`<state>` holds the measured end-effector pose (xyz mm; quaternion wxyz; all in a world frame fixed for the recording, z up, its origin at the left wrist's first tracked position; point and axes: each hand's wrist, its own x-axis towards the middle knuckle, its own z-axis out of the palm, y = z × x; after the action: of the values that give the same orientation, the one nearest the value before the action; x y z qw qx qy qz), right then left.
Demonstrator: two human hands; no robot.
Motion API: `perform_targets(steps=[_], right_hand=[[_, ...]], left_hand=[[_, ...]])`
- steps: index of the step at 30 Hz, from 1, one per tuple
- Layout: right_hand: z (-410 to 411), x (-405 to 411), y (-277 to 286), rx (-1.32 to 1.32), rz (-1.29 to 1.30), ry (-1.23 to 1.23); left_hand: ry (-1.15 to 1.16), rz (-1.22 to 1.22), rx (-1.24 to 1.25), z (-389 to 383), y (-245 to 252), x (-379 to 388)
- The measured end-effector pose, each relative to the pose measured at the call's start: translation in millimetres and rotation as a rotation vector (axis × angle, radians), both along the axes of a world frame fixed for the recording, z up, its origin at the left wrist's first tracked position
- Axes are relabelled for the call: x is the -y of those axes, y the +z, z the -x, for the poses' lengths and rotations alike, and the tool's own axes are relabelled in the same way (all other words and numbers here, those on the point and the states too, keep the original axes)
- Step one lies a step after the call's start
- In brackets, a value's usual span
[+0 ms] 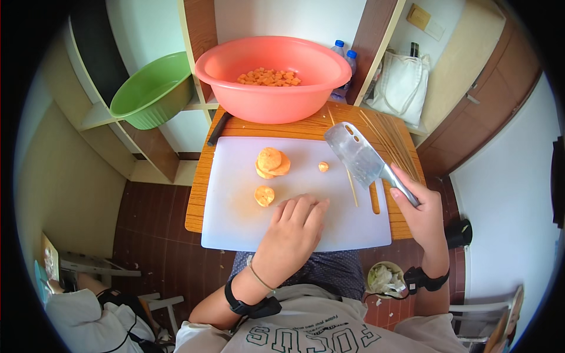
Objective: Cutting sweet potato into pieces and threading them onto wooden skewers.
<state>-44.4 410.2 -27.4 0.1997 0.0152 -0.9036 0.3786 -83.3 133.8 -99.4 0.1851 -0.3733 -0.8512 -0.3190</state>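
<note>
In my right hand (419, 205) is a metal cleaver (359, 152), gripped by its handle and raised above the right side of the white cutting board (234, 225). My left hand (293, 225) is palm down at the board, fingers bent and close together; what is under them is hidden. Just left of those fingertips lies a round orange root-vegetable slice (264, 196), apparently sweet potato. Farther back sits a small pile of larger slices (271, 162). A small end piece (323, 167) lies to their right, and a thin wooden skewer (352, 187) rests partly behind the cleaver.
Behind the board, a pink basin (273, 103) holds orange cubes (269, 78). A dark knife handle (219, 129) lies left, more skewers (393, 141) right. A green basin (152, 92) stands on the shelf. Another person's sleeve (75, 306) shows lower left; a waste bin (386, 280) stands below right.
</note>
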Motion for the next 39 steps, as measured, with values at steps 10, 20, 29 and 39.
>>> perform_targets(steps=[10,20,29,39], right_hand=[[-9,10,11,0.122,-0.005,0.084],[-6,18,4,0.112,-0.020,0.026],[-18,18,7,0.092,0.123,0.015],[2,33,-8,0.093,0.044,0.021]], left_hand=[[0.107,0.028,0.037,0,-1,5],[0.079,0.075,0.022,2,2,4],[0.106,0.105,0.035,3,3,4],[0.173,0.036,0.096,5,1,-7]])
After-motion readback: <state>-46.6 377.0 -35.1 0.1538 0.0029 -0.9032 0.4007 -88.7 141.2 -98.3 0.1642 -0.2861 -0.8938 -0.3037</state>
